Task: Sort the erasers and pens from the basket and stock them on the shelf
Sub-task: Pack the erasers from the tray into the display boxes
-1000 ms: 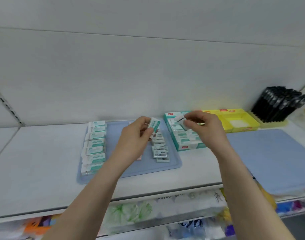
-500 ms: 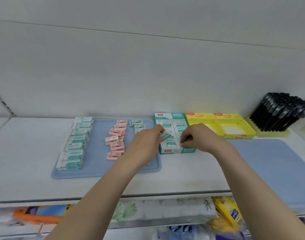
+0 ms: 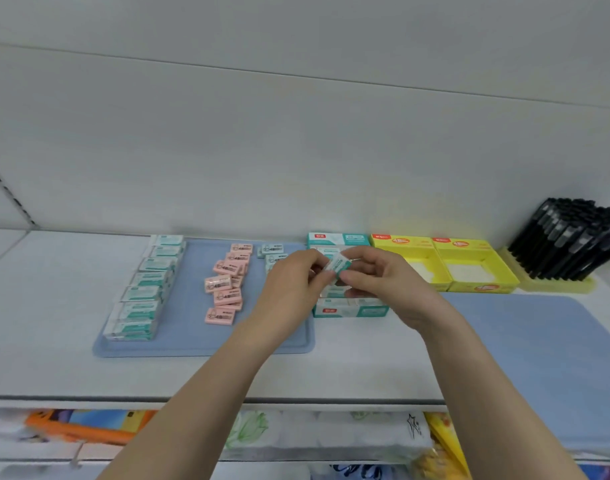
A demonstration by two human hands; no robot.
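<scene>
Both hands meet over the teal eraser box (image 3: 348, 309) on the white shelf (image 3: 54, 358). My left hand (image 3: 293, 289) and my right hand (image 3: 379, 282) pinch one small teal-and-white eraser (image 3: 338, 265) between their fingertips, just above the box. Left of the box lies a blue tray (image 3: 192, 337) with a row of teal erasers (image 3: 144, 292), a row of pink erasers (image 3: 225, 285) and a few small white-teal erasers (image 3: 272, 249), partly hidden by my left hand.
Two yellow boxes (image 3: 469, 268) stand right of the teal box. A yellow holder of black pens (image 3: 570, 240) leans at the far right. A blue mat (image 3: 538, 358) covers the shelf's right part. Packaged goods sit on the lower shelf (image 3: 296, 434).
The view has shifted right and down over the frames. My hands dropped toward the teal box, then came together on a single eraser just above it.
</scene>
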